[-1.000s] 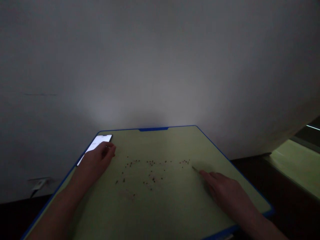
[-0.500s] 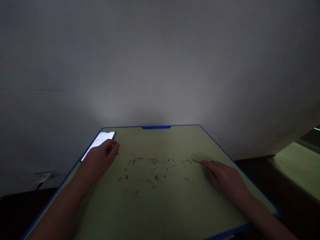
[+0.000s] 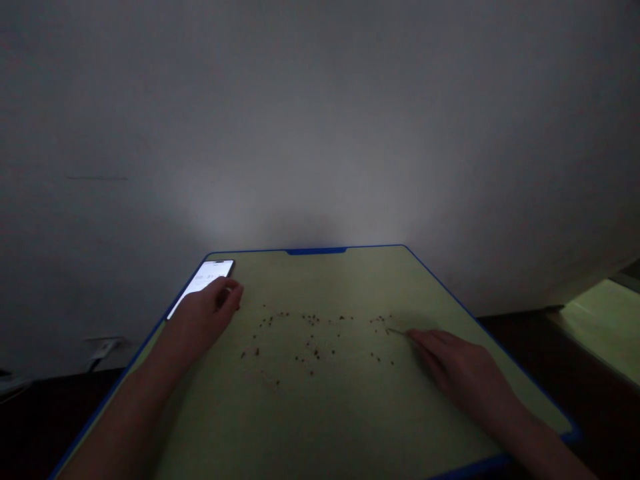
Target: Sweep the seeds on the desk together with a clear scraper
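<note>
Between the fingertips of my right hand (image 3: pixel 450 357) is a thin stick (image 3: pixel 397 331), pointing left. Its far tip is at a cluster of tiny dark bits (image 3: pixel 380 320) on the tabletop; whether it touches one is too small to tell. My left hand (image 3: pixel 213 307) rests at the left side with its fingers curled in. What lies inside those fingers, if anything, is hidden. A phone (image 3: pixel 213 269) with a lit white screen lies just beyond that hand and is partly covered by it. More small dark bits (image 3: pixel 313 353) are scattered across the middle.
The pale green folding table (image 3: pixel 310 427) has a blue rim and stands against a grey wall (image 3: pixel 320 133). A plug with a cable (image 3: pixel 103 350) is low on the wall at left. Another pale surface (image 3: pixel 607 327) is at the right. The room is dim.
My right hand has moved the stick's tip slightly down, toward me, among the right cluster of bits. The view has shifted a little. My left hand holds its pose.
</note>
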`<state>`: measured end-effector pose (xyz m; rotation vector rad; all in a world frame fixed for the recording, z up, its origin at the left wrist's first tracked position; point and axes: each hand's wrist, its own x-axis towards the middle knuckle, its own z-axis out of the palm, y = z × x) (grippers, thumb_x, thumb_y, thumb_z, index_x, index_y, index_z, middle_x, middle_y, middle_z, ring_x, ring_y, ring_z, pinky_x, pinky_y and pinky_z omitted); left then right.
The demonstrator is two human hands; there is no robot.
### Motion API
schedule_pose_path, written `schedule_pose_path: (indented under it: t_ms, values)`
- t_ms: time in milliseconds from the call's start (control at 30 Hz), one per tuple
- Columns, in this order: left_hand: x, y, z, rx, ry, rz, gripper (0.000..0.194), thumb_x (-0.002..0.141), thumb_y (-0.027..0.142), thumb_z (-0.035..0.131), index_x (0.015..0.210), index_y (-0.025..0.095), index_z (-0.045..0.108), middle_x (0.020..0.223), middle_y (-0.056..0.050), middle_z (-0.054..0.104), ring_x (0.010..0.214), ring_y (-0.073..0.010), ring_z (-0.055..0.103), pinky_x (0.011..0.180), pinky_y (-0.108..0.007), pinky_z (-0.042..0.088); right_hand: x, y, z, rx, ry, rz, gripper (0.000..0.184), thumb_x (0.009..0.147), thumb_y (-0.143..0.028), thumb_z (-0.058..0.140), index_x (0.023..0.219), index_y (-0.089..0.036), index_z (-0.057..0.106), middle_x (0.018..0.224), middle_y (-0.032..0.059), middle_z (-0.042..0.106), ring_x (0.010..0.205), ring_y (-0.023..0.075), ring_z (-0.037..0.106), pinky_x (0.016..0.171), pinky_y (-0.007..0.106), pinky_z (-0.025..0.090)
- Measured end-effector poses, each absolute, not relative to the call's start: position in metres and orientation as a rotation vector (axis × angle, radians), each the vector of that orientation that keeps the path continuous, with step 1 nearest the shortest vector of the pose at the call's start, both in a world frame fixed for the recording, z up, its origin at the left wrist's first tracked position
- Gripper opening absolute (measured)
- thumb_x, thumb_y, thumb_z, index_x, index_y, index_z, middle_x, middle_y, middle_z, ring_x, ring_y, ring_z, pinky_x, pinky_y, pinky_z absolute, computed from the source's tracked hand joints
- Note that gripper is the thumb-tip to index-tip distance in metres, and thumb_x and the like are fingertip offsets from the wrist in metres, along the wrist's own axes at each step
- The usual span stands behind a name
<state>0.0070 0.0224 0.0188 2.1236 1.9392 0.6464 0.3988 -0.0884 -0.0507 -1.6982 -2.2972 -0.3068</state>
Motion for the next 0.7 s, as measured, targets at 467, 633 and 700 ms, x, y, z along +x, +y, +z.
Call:
schedule_pose_path:
  t_ms: [467,633,700]
  values:
    - [0.004,0.027,0.013,2.164,1.92,0.667,0.035,0.083,0.049,0.036,0.087,0.021,0.057,0.073,-0.003,0.068,0.066,-0.0187,0.062,0.062,-0.029,0.04,0.395,-0.087,-0.047,-1.606,-2.255,-0.248,0.033,0.091,-0.019,0.038,0.112,-0.017,0.063,0.101,0.0089,0.07,0.084,0.0213,0.068,0.071,0.037,0.056]
    - [0.001,0.028,0.01,2.17,1.891,0.682,0.035,0.083,0.05,0.036,0.085,0.021,0.057,0.071,-0.002,0.067,0.065,-0.0181,0.061,0.062,-0.029,0.041,0.384,-0.077,-0.047,-1.626,-2.289,-0.181,0.033,0.09,-0.017,0.039,0.113,-0.017,0.062,0.102,0.0098,0.07,0.087,0.0222,0.067,0.074,0.039,0.055]
    - [0.002,0.027,0.01,2.168,1.897,0.669,0.035,0.082,0.05,0.036,0.084,0.021,0.056,0.071,-0.001,0.067,0.065,-0.0182,0.061,0.061,-0.028,0.04,0.379,-0.075,-0.045,-1.625,-2.304,-0.162,0.033,0.09,-0.017,0.038,0.113,-0.017,0.062,0.101,0.0098,0.069,0.086,0.0223,0.066,0.075,0.039,0.055]
